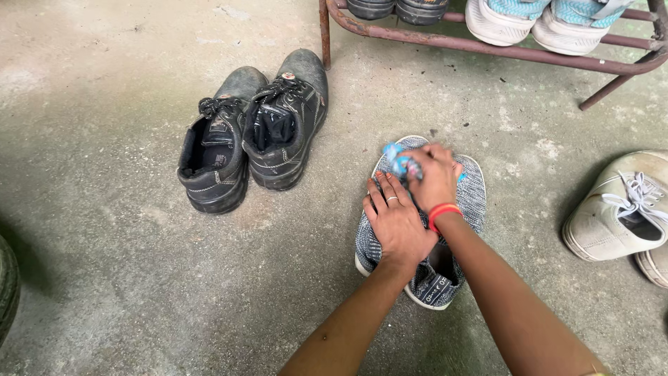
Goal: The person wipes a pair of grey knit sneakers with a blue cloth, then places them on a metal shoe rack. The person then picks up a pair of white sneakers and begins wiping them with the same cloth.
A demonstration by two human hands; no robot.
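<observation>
A pair of grey knit shoes (474, 189) lies on the concrete floor in front of me. My left hand (396, 221) presses flat on the left grey shoe, a ring on one finger. My right hand (433, 175), with a red band on the wrist, is closed around a small blue and white object (396, 160) at the shoes' toe end. What that object is I cannot tell; it is blurred.
A pair of black laced work shoes (250, 132) stands to the left. A rusty metal shoe rack (487, 47) at the top holds light blue and white shoes (536, 21) and dark soles. A dirty white laced sneaker (623, 209) sits at right.
</observation>
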